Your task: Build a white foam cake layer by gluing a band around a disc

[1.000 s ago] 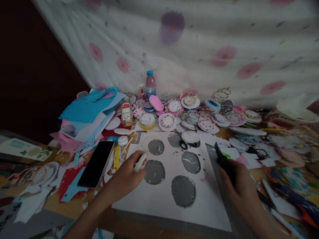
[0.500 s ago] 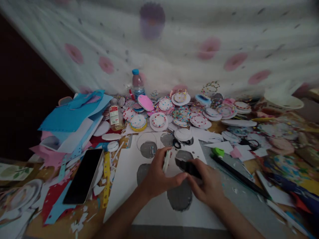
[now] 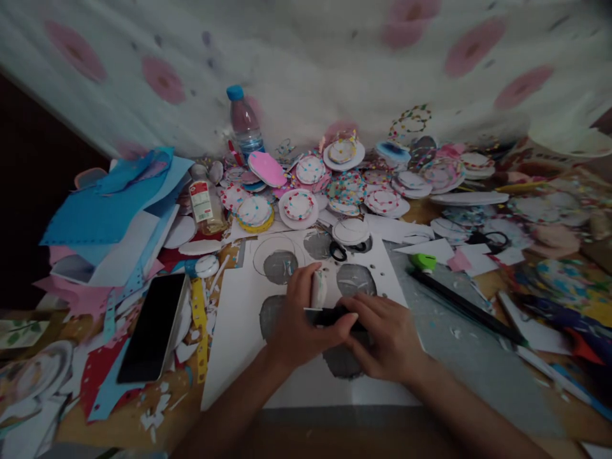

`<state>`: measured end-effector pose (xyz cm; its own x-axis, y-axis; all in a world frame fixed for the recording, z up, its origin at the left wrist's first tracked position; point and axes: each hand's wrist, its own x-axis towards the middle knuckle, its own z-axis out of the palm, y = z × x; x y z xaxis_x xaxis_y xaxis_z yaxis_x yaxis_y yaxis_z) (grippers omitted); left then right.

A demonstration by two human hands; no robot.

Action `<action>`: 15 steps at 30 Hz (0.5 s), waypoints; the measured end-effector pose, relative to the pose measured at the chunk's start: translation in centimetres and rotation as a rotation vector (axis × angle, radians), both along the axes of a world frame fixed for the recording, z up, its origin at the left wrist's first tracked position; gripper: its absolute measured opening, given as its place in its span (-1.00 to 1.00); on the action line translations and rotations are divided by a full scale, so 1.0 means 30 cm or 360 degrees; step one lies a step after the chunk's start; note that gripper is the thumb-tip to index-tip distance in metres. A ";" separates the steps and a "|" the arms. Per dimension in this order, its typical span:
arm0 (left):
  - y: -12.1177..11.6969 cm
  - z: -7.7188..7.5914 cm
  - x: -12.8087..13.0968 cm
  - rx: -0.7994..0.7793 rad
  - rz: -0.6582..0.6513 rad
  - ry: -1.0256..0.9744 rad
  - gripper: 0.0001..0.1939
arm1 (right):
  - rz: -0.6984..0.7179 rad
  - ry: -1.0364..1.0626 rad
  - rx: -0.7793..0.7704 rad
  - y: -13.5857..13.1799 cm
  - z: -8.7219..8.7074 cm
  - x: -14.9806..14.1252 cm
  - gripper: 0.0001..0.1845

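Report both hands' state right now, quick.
Left hand: closed, holding a white piece on edge.
Right hand: closed, holding a black-handled knife.

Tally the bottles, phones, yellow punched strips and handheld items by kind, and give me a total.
Bottles: 2 (blue-capped bottle, clear bottle with a paper label)
Phones: 1 (black-screened phone)
Yellow punched strips: 1 (yellow strip)
Handheld items: 2 (white piece in the left hand, dark-handled tool in the right hand)
Total: 6
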<state>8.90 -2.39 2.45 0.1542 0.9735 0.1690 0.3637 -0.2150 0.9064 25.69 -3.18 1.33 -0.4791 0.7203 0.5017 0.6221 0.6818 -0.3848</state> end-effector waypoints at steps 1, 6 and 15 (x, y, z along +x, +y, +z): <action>0.000 0.001 0.000 -0.0001 0.0017 0.0004 -0.32 | -0.0004 0.0000 -0.0002 0.001 0.001 0.001 -0.71; 0.004 0.014 0.000 -0.0027 0.0114 0.0076 -0.39 | -0.0025 -0.0027 0.0038 0.014 0.002 0.012 -0.70; 0.006 0.011 0.004 -0.0004 0.0185 0.0132 -0.38 | -0.0041 -0.0028 0.0055 0.016 0.001 0.019 -0.72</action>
<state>9.03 -2.21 2.77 0.0540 0.9859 0.1582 0.4597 -0.1652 0.8726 26.27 -2.71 1.36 -0.4695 0.7147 0.5184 0.6460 0.6784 -0.3500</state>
